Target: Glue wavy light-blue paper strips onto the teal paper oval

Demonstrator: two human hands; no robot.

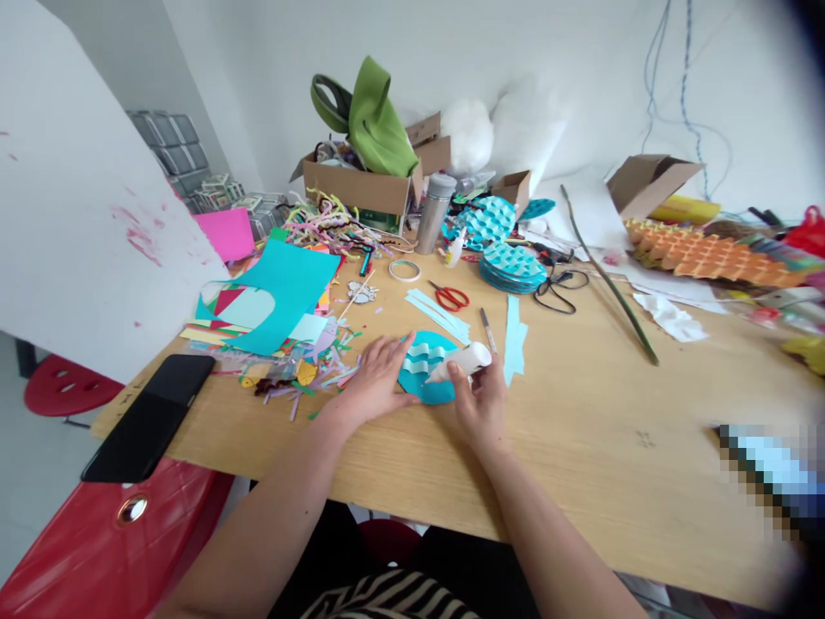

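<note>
On the wooden table lies a blue paper disc with wavy light-blue paper strips across it. My left hand rests beside the disc's left edge, fingers spread and touching it. In my right hand is a white glue bottle, tilted with its nozzle pointing down at the disc below the wavy strips. Flat pale-blue paper strips lie just behind the disc, and more strips lie to its right. A pen lies near my right hand.
Red-handled scissors and a tape roll lie behind. A stack of blue wavy-strip discs stands by a steel flask. Paper scraps, teal sheets and a black phone are at left; a green stick is at right.
</note>
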